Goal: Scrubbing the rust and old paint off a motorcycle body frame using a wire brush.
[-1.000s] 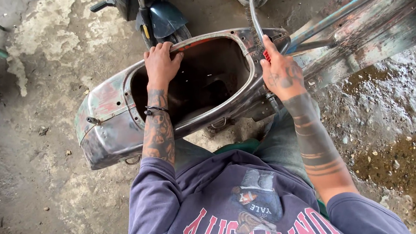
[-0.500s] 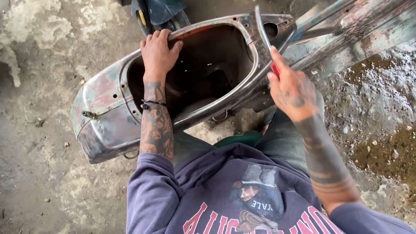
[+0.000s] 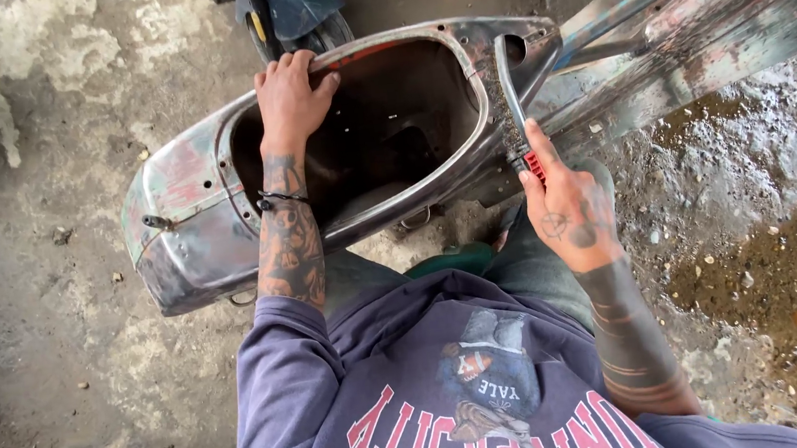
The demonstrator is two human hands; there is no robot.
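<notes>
Down at the middle of the view, a stripped scooter body shell lies on the concrete floor, bare metal with patches of faded red and grey paint, its open cavity facing up. Left hand reaches out toward 12 o'clock, arm straight, and hooks its fingers over the far rim of the opening, so it's clamped on the shell's edge. There's a dark cord bracelet round that wrist. Right hand sits at about 3 o'clock from the cavity, wrist bent, fist wrapped round the red handle of a wire brush, thumb lying along the handle. The brush's long thin curved neck runs up toward 12 and lies against the shell's right rim. So the hands are well apart, each gripping its own thing. At 12 o'clock a dark blue scooter mudguard pokes in. Purple sweatshirt at 6 has a red lettered print and a small figure graphic, upside down from here.
</notes>
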